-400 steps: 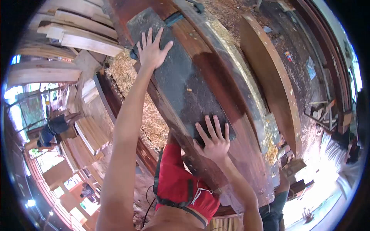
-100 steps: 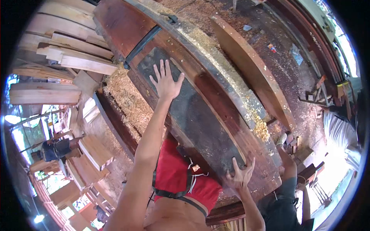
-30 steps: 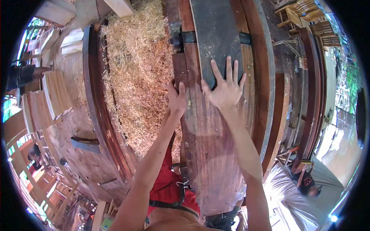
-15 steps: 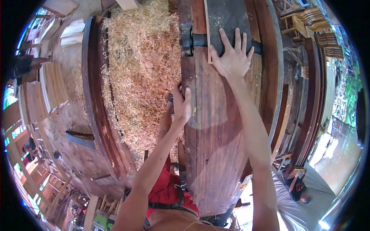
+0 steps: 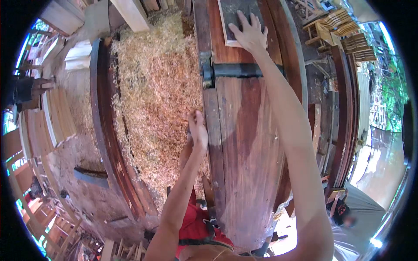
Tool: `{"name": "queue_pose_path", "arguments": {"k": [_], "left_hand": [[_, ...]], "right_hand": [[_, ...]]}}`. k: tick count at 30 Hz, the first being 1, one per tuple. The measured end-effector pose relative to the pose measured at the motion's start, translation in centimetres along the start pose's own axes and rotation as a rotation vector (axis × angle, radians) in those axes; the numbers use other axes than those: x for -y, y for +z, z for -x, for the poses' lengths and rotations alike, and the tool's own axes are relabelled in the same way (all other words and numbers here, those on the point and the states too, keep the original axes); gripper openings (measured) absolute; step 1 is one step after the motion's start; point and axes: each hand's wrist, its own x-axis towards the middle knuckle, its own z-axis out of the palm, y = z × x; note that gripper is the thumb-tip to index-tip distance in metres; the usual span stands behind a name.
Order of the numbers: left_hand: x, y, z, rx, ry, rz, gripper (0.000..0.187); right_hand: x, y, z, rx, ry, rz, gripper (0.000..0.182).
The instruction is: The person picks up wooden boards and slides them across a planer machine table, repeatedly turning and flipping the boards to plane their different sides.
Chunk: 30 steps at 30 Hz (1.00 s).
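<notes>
Board point(image 5: 229, 15): 12 o'clock, right hand point(image 5: 252, 37) spread on top, probably steadying it
Left hand point(image 5: 198, 130): beside slab point(image 5: 244, 143), can't tell if gripping

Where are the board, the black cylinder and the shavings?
Board point(image 5: 236, 6): head view, on its dark top face, near the picture's top edge.
Black cylinder point(image 5: 237, 70): head view, middle of its exposed length.
Shavings point(image 5: 156, 100): head view, middle of the pile.

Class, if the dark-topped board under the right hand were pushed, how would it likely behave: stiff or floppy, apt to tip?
The board is probably stiff: its visible pale edge looks straight. Lying flat on the reddish wooden surface, it seems unlikely to roll or tip.
</notes>
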Motion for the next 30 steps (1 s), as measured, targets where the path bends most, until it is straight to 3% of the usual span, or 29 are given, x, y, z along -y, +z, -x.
{"name": "queue_pose_path", "arguments": {"k": [2, 3, 5, 7, 11, 12, 14, 15, 17, 20, 21, 24, 26, 28, 29, 30], "left_hand": [[-3.2, 0.4, -5.2, -0.188, 0.004, 0.088, 0.053], [-6.3, 0.6, -7.8, -0.139, 0.064, 0.013, 0.055], [-11.0, 1.1, -15.6, -0.043, 0.148, -0.099, 0.059], [-15.4, 3.7, -21.9, 0.077, 0.087, -0.108, 0.063], [-23.9, 7.5, -24.3, 0.326, -0.165, -0.093, 0.056], [-24.3, 7.4, -26.3, 0.326, -0.155, -0.092, 0.056], [-23.2, 6.4, -32.2, 0.66, -0.151, -0.17, 0.064], [-22.7, 6.7, -34.2, 0.6, -0.206, -0.354, 0.05], [-25.1, 7.2, -32.3, 0.607, -0.134, -0.341, 0.046], [-30.6, 8.8, -21.4, 0.613, -0.004, -0.293, 0.044], [-32.5, 9.2, -18.7, 0.596, 0.039, -0.288, 0.048], [-37.8, 9.2, -12.7, 0.653, 0.16, -0.241, 0.062], [-41.6, 9.3, -6.6, 0.709, 0.281, -0.142, 0.064], [-45.3, 9.0, -2.9, 0.914, 0.358, 0.11, 0.059], [-46.1, 9.0, -2.5, 0.916, 0.35, 0.111, 0.059], [-46.8, 9.4, -2.5, 0.833, 0.589, 0.022, 0.054]], "right_hand": [[-0.5, -1.5, -1.7, -0.062, 0.382, -0.508, 0.086], [-0.6, -2.2, -2.4, -0.072, 0.371, -0.501, 0.086], [-0.7, -3.5, -3.1, 0.308, 0.703, -0.552, 0.096], [0.4, -4.0, -3.0, 0.321, 0.678, -0.527, 0.094], [5.0, -4.9, -2.1, 0.423, 0.583, -0.749, 0.089], [6.1, -5.5, -2.2, 0.465, 0.521, -0.841, 0.088], [9.4, -7.5, -2.1, 0.529, 0.411, -0.654, 0.086], [11.0, -8.2, -0.9, 0.51, 0.402, -0.653, 0.086], [13.3, -8.5, 1.0, -0.018, -0.087, -0.047, 0.073], [13.8, -10.8, 0.1, 0.092, -0.038, 0.128, 0.075], [12.2, -12.0, -0.2, 0.017, -0.048, 0.019, 0.07], [8.9, -20.1, 0.5, -0.157, -0.018, -0.115, 0.084], [6.7, -25.1, 2.0, -0.17, 0.244, -0.346, 0.071], [-0.1, -23.6, 3.4, -0.479, 0.283, -0.4, 0.043], [-1.6, -26.5, 5.0, -0.387, 0.464, -0.689, 0.035], [-2.8, -29.6, 7.1, -0.285, 0.649, -0.971, 0.028]]}}
